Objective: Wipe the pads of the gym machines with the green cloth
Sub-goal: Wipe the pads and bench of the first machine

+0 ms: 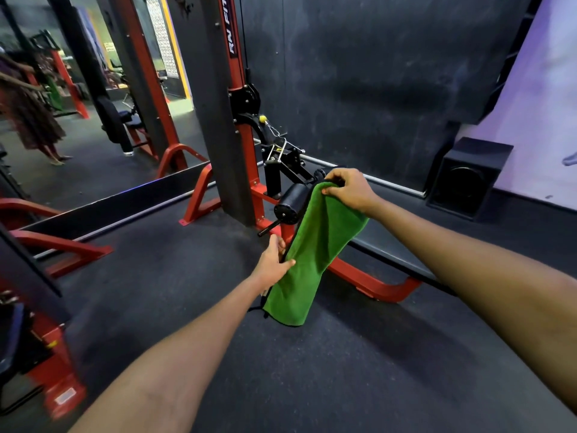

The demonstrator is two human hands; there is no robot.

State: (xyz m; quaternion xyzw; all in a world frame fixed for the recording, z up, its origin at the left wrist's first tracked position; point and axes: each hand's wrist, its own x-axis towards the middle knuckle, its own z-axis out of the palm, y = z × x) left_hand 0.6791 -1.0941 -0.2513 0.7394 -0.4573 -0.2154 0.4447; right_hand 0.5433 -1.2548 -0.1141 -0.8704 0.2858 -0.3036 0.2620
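Both hands hold the long green terry cloth (315,245) stretched beside the black cylindrical roller pad (290,203): right hand (351,189) pinching its top edge, left hand (274,264) gripping mid-length. Best to keep it taut, wrap it round the pad and draw it across

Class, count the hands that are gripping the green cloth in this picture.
2. The right hand pinches the top of the green cloth, near the black roller pad; the left hand grips its left edge lower down.
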